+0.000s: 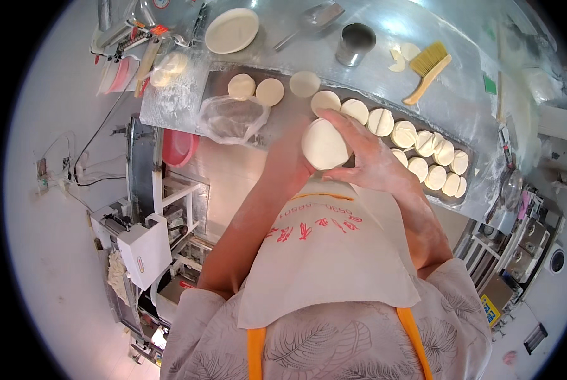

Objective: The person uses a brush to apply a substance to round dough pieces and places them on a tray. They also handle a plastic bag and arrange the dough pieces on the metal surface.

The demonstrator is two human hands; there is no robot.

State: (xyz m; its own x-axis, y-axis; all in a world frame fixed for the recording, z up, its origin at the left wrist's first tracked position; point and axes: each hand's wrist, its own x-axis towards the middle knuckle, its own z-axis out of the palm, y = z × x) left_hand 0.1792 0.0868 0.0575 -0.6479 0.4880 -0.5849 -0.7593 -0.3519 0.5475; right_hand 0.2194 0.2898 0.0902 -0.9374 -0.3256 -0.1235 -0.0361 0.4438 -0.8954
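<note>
Between my two hands, in front of my apron, is a pale flat round of dough (324,145); whether it is one piece or a stack I cannot tell. My left hand (290,147) grips its left side, fingers partly blurred. On the other side my right hand (369,155) curls round it, fingers over the far edge and thumb at the near edge. Just beyond lies a long dark tray (283,117) bearing several dough rounds (354,112), some in leaning stacks toward the right. One round (305,83) sits at the tray's far edge.
A clear plastic bag (233,120) covers part of the tray's left end. Farther back on the metal table (385,25) are a white oval dish (231,31), a metal scoop (314,19), a steel cup (356,44), dough scraps (397,60) and a wooden-handled brush (428,73).
</note>
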